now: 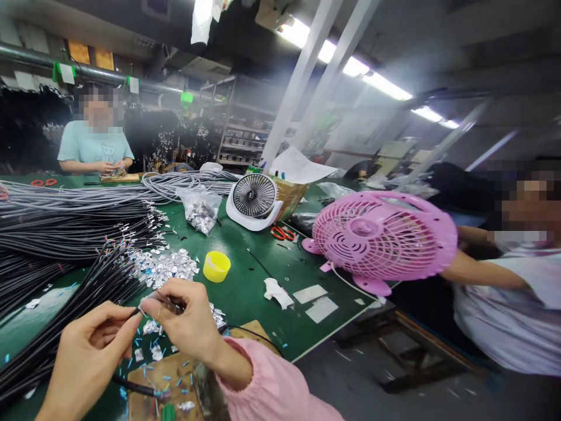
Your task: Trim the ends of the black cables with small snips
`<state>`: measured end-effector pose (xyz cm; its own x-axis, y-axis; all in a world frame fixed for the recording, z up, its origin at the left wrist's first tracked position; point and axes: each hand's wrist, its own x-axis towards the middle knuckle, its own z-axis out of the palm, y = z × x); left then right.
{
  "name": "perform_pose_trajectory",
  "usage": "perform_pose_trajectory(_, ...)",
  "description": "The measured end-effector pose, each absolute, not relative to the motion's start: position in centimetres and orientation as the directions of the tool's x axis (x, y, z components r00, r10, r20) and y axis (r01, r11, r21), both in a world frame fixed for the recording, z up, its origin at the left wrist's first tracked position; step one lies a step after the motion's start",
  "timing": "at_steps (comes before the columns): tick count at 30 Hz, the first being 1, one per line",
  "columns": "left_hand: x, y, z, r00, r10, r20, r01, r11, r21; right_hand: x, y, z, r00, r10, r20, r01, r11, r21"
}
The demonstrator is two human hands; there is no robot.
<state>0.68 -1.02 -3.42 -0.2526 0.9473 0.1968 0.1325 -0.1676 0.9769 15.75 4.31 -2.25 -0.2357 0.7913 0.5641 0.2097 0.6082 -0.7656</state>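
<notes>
My left hand pinches a thin black cable close to its end, at the lower left. Right beside it, my right hand has thumb and fingers closed at the cable's tip, where a small pale piece shows; its exact shape is too small to tell. Behind my hands lies a heap of crumpled silver foil pieces. Bundles of black cables with stripped, foil-tipped ends fill the left side. Below my hands a worn wooden board carries blue scraps and a thicker black cable with coloured wires.
On the green table stand a yellow ring, a plastic bag, a white fan, orange-handled scissors and a pink fan. One person sits across; another is at the right.
</notes>
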Motion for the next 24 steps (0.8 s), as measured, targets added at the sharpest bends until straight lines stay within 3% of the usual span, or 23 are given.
perform_pose_trajectory(3,1.4,-1.0,-3.3,-0.262,0.812,0.522,0.417,-0.393,0.82,16.0,4.1,-3.2,-0.207,0.683,0.701,0.297,0.726,-0.62)
perform_pose_trajectory(6,1.7,-0.6,-2.4,-0.069,0.576,0.814,0.729,-0.529,0.436,16.1,3.7,-3.5,-0.214,0.616,0.758,0.35,0.773,-0.53)
perform_pose_trajectory(9,1.3,-0.1,-2.0,0.19,0.447,0.874,0.824,-0.556,0.105,16.0,3.6,-3.2,-0.241,0.563,0.79,0.371,0.806,-0.461)
perform_pose_trajectory(12,0.9,0.1,-2.3,0.3,0.397,0.867,0.801,-0.599,-0.002,15.8,4.0,-2.4,-0.251,0.704,0.665,0.322,0.708,-0.628)
perform_pose_trajectory(15,0.5,-0.1,-2.4,0.269,0.451,0.851,0.737,-0.665,0.119,15.7,4.9,-1.2,-0.221,0.917,0.331,0.25,0.382,-0.89)
perform_pose_trajectory(18,0.0,-0.5,-1.8,0.089,0.645,0.759,0.618,-0.633,0.466,15.7,5.6,-0.4,-0.191,0.972,0.136,0.15,0.166,-0.975)
perform_pose_trajectory(21,-0.2,-0.8,-1.5,-0.072,0.803,0.592,0.507,-0.482,0.715,15.7,5.4,-0.4,-0.141,0.947,0.288,0.178,0.31,-0.934)
perform_pose_trajectory(24,0.1,-1.1,-1.8,-0.179,0.873,0.454,0.456,-0.335,0.824,15.8,4.7,-1.2,-0.194,0.797,0.571,0.196,0.602,-0.774)
